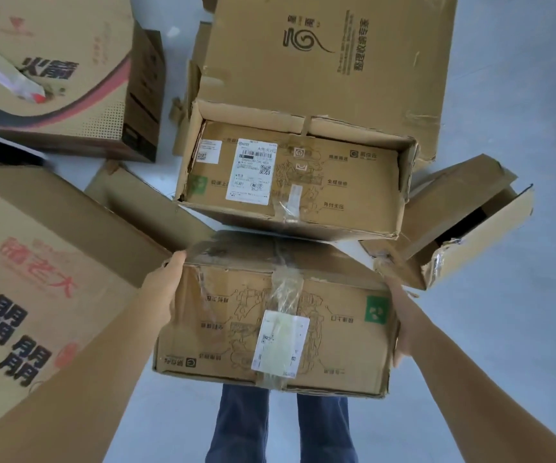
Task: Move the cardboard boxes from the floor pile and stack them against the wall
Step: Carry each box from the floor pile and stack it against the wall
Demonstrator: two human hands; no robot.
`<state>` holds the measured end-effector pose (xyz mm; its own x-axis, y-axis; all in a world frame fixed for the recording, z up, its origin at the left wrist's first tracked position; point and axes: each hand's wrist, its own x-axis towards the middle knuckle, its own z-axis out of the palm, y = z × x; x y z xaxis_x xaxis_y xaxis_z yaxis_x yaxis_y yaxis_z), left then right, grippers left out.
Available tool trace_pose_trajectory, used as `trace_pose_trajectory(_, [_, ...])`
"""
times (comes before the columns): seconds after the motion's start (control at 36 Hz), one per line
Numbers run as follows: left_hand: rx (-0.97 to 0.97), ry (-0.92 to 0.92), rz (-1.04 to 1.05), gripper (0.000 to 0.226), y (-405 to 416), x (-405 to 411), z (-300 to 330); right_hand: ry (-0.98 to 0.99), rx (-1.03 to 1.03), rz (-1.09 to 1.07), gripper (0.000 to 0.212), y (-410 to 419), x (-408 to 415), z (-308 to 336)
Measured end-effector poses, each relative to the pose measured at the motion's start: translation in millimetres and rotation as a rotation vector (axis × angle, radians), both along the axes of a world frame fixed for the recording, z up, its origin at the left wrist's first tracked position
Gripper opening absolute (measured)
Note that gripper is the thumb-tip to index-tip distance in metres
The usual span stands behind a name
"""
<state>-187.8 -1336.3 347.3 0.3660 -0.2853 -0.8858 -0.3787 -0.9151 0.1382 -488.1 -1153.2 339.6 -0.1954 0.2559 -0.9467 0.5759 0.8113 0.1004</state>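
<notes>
I hold a taped brown cardboard box [236,315] with a white shipping label and a green square between both hands, lifted above the floor over my legs. My left hand [164,282] presses flat on its left side. My right hand [403,322] grips its right side, fingers wrapped under the edge. Just beyond it lies a similar labelled box [303,182] with raised flaps. A large box with red and black characters [36,279] sits at the left.
A big flat box with a swirl logo [330,51] lies at the top. A printed box with a dark side [69,78] is at top left. A torn open box [454,225] sits at the right. Pale grey floor [520,329] shows on the right.
</notes>
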Motion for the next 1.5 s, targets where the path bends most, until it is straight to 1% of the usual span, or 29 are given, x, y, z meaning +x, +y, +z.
trace_pose_trajectory(0.06, [-0.006,-0.008,-0.006,0.088,14,20,-2,0.011,-0.056,-0.002,0.061,14,8,3])
trace_pose_trajectory(0.11, [-0.010,0.001,0.025,0.088,29,34,-1,0.032,-0.090,0.001,0.054,27,14,11])
trace_pose_trajectory(0.19, [-0.023,0.051,0.099,0.058,53,34,32,0.065,-0.150,0.023,0.043,42,19,29])
trace_pose_trajectory(0.31, [-0.116,0.049,0.145,0.032,89,48,72,0.045,-0.242,0.056,0.050,61,21,65])
trace_pose_trajectory(0.36, [-0.163,0.014,0.174,0.027,111,56,97,0.001,-0.260,0.057,0.050,65,20,86])
trace_pose_trajectory(0.42, [-0.199,0.045,0.228,0.029,135,64,125,-0.048,-0.274,0.098,0.056,65,20,111])
trace_pose_trajectory(0.47, [-0.199,0.092,0.311,0.040,161,67,154,-0.070,-0.291,0.174,0.069,65,16,135])
trace_pose_trajectory(0.5, [-0.213,0.104,0.339,0.043,175,70,169,-0.081,-0.301,0.200,0.070,67,14,147])
trace_pose_trajectory(0.53, [-0.234,0.104,0.365,0.043,190,71,182,-0.092,-0.311,0.228,0.064,67,13,163])
trace_pose_trajectory(0.58, [-0.260,0.129,0.401,0.046,217,68,208,-0.076,-0.357,0.286,0.046,71,9,193])
trace_pose_trajectory(0.61, [-0.276,0.140,0.415,0.046,229,66,220,-0.074,-0.388,0.311,0.045,75,5,202])
trace_pose_trajectory(0.67, [-0.327,0.171,0.454,0.039,254,61,242,-0.087,-0.425,0.355,0.050,84,0,220])
trace_pose_trajectory(0.83, [-0.450,0.249,0.555,0.031,318,62,300,-0.100,-0.493,0.470,0.048,99,6,266])
trace_pose_trajectory(0.94, [-0.501,0.242,0.595,0.037,360,73,334,-0.140,-0.576,0.563,0.053,104,21,286])
trace_pose_trajectory(1.03, [-0.532,0.223,0.681,0.045,395,84,348,-0.163,-0.698,0.680,0.042,101,36,308])
trace_pose_trajectory(1.08, [-0.581,0.190,0.764,0.046,428,90,357,-0.172,-0.780,0.793,0.037,105,52,325])
trace_pose_trajectory(1.17, [-0.684,0.157,0.893,0.040,481,89,368,-0.150,-0.897,0.893,0.038,115,73,341])
trace_pose_trajectory(1.25, [-0.799,0.115,1.018,0.035,540,84,380,-0.181,-1.040,0.977,0.039,135,96,356])
trace_pose_trajectory(1.28, [-0.833,0.103,1.045,0.035,563,83,382,-0.206,-1.071,1.013,0.038,145,103,359])
trace_pose_trajectory(1.39, [-0.974,-0.018,1.187,0.032,662,74,395,-0.338,-1.174,1.152,0.025,207,137,378])
trace_pose_trajectory(1.5, [-1.071,-0.170,1.385,0.032,775,53,411,-0.478,-1.241,1.288,0.024,280,168,388])
